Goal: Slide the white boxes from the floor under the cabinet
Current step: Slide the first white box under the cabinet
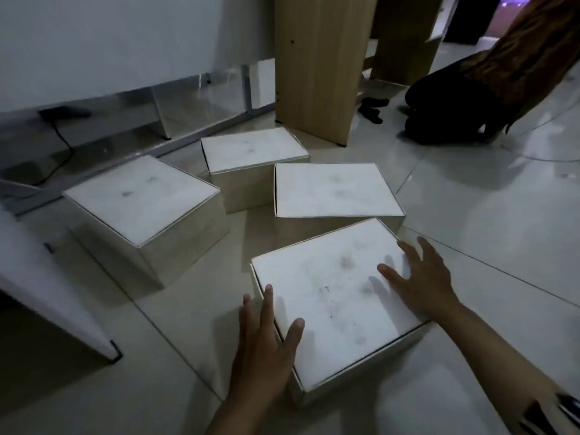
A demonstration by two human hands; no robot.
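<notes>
Several white boxes stand on the tiled floor. The nearest box lies between my hands. My left hand is at its near left corner with straight, spread fingers, the thumb over the lid. My right hand lies flat on the lid at its right edge, fingers spread. Behind it sit a second box, a far box and a left box. The white cabinet hangs above a low gap at the back left.
A wooden panel leg stands just behind the far box. A person in dark clothes kneels at the back right. A white slanted panel juts in at the near left. A black cable runs under the cabinet.
</notes>
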